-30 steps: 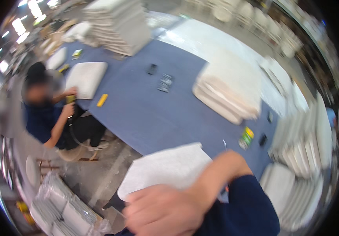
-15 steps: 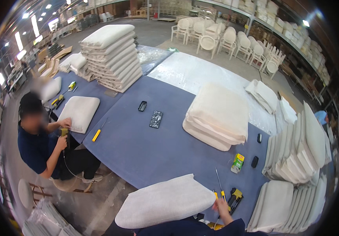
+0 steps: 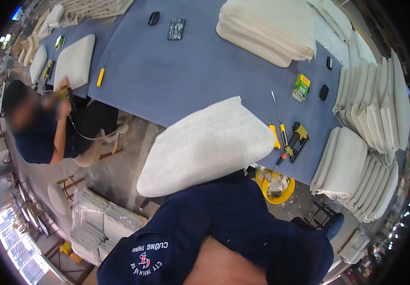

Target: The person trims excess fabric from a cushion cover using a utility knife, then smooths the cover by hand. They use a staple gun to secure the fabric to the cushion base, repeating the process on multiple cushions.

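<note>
A cream fabric-covered seat cushion [image 3: 207, 147] lies tilted in front of me, partly over the table's near edge and against my dark shirt. Neither of my hands shows; my dark sleeves and body fill the bottom of the picture. Just right of the cushion on the table are a yellow-handled tool [image 3: 274, 135], a screwdriver-like tool [image 3: 283, 135] with a long thin shaft, and a yellow-and-black staple gun [image 3: 298, 137] with a hose attached. Farther back stands a green and yellow box [image 3: 301, 88].
A blue-covered table [image 3: 167, 80] bears stacked cushions [image 3: 266, 28] at the back. More cushions [image 3: 340, 161] stand at right. Below the edge is a yellow bucket [image 3: 288, 192]. At left a co-worker [image 3: 38, 123] sits by another cushion [image 3: 75, 61]. Wrapped cushions [image 3: 91, 228] sit on the floor.
My view has tipped downward, so the table and cushion appear higher. My right hand, earlier at the cushion's right end, has gone out of sight. The bucket now shows.
</note>
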`<state>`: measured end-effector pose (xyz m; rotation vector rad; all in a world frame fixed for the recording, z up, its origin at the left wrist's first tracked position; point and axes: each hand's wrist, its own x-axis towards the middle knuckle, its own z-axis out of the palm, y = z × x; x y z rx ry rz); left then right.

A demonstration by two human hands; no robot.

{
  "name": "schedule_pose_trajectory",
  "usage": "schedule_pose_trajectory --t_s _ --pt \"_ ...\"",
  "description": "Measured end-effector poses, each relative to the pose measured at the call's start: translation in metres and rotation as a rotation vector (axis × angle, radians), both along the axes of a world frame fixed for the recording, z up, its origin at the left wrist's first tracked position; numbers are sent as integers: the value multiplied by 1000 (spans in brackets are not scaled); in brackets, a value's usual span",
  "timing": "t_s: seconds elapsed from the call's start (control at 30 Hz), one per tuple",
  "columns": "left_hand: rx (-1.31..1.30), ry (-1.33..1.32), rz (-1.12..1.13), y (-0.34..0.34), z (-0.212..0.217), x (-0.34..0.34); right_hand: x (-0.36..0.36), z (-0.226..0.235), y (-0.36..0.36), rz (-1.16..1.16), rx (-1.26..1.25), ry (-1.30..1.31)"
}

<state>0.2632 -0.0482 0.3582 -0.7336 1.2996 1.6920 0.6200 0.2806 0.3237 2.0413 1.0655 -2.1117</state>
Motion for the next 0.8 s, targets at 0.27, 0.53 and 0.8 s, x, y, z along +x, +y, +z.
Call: schedule_pose_trajectory --t_s 0.27,0.53,0.8 --pt "59 -80 175 -4 18 21 -17 22 27 119 244 21" --pt "156 37 201 28 93 -24 -122 206 158 837 1139 260" --pt "261 334 -92 116 179 -150 -161 282 202 1342 1447 257"
